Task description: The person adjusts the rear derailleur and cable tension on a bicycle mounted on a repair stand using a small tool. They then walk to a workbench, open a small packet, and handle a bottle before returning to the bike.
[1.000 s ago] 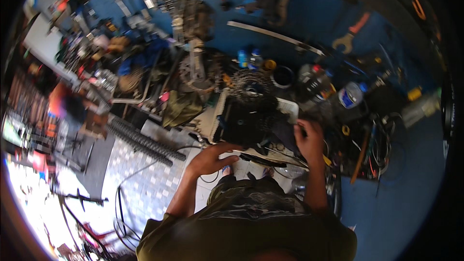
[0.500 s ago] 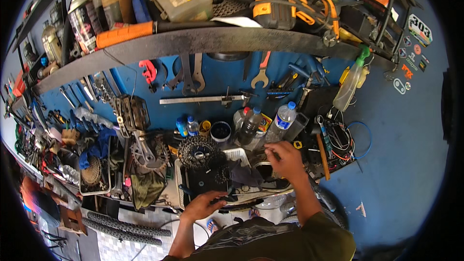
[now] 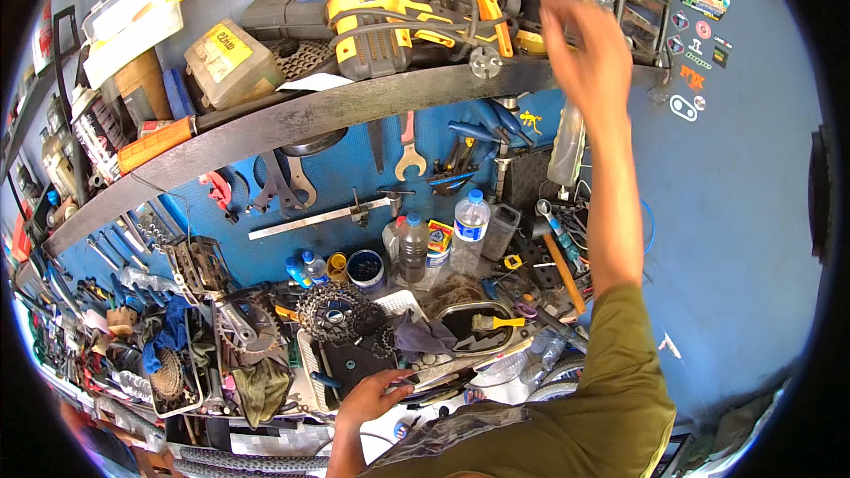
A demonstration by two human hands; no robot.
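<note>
My right hand is raised high to the curved dark shelf, blurred, fingers spread, with nothing visible in it. It is just right of a yellow power tool and its coiled cable on that shelf. My left hand is low at the bench's front edge, fingers curled on a thin dark tool beside a black tray. A toothed sprocket cluster lies at the back of that tray.
Wrenches and a metal ruler hang on the blue board. Plastic bottles, small cans, a yellow-handled brush in a dark pan, rags and many bike parts crowd the bench. Boxes and cases fill the shelf's left side.
My right hand left the parts on the bench and rose to the shelf. The view tilted upward, bringing the shelf and power tool into sight. My left hand stayed at the tray.
</note>
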